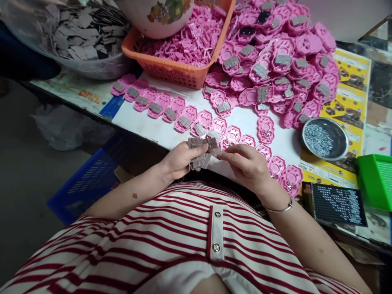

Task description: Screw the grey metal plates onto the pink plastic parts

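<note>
Striped shirt (183, 228): red and white, with two buttons down the front.
Left hand (179, 160): thumb pressed on top of a fanned stack of grey plates (197, 152), fingers curled beneath.
Right hand (246, 163): fingers bunched at the stack's right edge; they may be touching a plate, but I cannot tell whether they pinch one.
Bangle (280, 209): around the right wrist.
Grey plates: in the left hand, at the table's near edge.
Pink row (187, 118): slants across a white sheet (134, 118); the left-hand pieces carry plates, several right-hand ones small shiny bits.
Pink heap (275, 61): behind the row, many pieces bearing plates.
Orange basket (177, 73): small pink parts inside.
Clear basin (101, 69): loose grey pieces, left of the basket.
Metal bowl (342, 141): small silvery bits inside.
Dark tray (324, 210): more silvery bits, beside a green bin (364, 179).
</note>
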`<state>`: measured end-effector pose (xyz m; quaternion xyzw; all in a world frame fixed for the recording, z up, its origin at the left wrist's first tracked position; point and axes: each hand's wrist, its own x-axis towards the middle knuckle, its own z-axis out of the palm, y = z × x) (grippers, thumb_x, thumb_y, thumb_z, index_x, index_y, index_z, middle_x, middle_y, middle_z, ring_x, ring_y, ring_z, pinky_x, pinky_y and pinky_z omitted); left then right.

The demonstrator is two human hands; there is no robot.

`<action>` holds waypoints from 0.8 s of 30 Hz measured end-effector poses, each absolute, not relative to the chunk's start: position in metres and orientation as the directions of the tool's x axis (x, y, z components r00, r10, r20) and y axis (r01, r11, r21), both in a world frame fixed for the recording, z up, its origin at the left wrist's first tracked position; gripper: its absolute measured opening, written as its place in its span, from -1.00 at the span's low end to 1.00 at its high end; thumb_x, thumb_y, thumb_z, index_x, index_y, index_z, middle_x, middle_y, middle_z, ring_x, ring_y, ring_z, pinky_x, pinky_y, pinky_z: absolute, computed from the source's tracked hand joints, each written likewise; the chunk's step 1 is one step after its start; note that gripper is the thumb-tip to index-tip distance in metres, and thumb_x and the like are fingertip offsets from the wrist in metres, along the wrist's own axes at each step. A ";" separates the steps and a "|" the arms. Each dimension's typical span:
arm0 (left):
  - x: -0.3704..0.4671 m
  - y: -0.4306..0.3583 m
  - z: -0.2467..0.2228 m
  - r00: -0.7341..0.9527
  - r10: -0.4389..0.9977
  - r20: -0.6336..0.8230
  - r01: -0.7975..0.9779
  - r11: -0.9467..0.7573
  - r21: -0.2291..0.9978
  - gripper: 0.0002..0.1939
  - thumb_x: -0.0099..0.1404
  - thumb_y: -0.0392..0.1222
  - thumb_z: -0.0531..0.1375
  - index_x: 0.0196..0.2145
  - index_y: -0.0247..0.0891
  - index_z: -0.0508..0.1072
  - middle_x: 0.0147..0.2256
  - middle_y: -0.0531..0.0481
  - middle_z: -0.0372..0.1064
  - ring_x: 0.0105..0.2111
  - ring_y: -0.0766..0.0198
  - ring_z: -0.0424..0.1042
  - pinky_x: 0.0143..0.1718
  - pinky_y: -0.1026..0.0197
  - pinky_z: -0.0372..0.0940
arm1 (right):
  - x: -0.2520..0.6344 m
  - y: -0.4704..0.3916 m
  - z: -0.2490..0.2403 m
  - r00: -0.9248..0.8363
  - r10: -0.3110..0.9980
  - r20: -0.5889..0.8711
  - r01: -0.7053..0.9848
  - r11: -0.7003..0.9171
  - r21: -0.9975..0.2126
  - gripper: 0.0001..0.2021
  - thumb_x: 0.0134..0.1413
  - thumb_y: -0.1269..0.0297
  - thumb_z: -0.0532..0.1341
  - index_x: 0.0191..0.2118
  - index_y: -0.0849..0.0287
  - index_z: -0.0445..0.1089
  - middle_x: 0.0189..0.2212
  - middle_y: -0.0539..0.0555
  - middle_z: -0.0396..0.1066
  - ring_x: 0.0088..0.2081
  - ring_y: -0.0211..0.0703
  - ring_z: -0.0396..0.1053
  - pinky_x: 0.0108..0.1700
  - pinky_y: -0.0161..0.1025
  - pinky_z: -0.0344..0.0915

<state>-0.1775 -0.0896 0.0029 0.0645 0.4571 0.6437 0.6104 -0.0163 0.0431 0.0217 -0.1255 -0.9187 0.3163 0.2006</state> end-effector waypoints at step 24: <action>-0.186 -0.096 -0.002 -0.407 0.792 -0.455 -0.655 0.095 0.750 -0.59 -0.02 0.03 0.53 -0.35 -0.36 0.62 -0.43 0.01 0.53 -0.64 0.49 0.33 -0.70 0.45 0.24 | -0.039 0.105 0.043 -0.844 0.493 -0.212 0.449 0.433 -0.782 -0.88 0.04 0.28 0.29 -0.29 0.15 0.54 -0.42 0.05 0.55 -0.41 -0.26 0.41 -0.31 -0.22 0.32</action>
